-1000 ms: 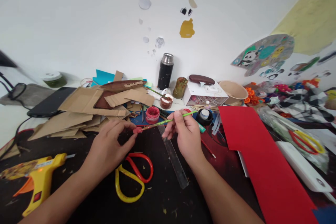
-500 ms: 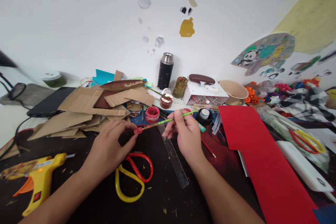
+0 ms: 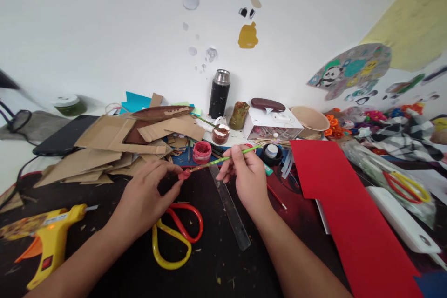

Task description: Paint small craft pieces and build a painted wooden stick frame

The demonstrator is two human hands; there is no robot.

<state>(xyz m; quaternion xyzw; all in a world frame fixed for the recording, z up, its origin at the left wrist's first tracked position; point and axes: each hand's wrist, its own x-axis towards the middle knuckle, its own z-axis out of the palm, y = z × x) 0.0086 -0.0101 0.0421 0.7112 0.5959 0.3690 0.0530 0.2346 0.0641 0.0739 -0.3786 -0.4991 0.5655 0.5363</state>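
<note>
Between its thumb and fingertips, my left hand [image 3: 148,191] pinches a small red piece [image 3: 184,175] whose exact kind I cannot make out. My right hand [image 3: 246,174] grips a thin green paintbrush [image 3: 223,159], its tip touching the red piece. Just behind the brush stands an open jar of red paint [image 3: 201,152]. Scissors with red and yellow handles [image 3: 172,260] lie below my left hand, and a clear ruler [image 3: 230,212] slants across the black mat between my forearms.
A yellow hot glue gun [image 3: 52,237] lies at left, with cardboard scraps [image 3: 104,149] behind it. Red card sheets [image 3: 335,209] cover the right side. A black flask [image 3: 220,95], a jar of brown paint [image 3: 220,136] and a white box [image 3: 275,123] stand along the wall.
The red piece is turned slightly in my left fingers, with the brush tip still against it. Both hands stay almost in place; the whole view shifts slightly.
</note>
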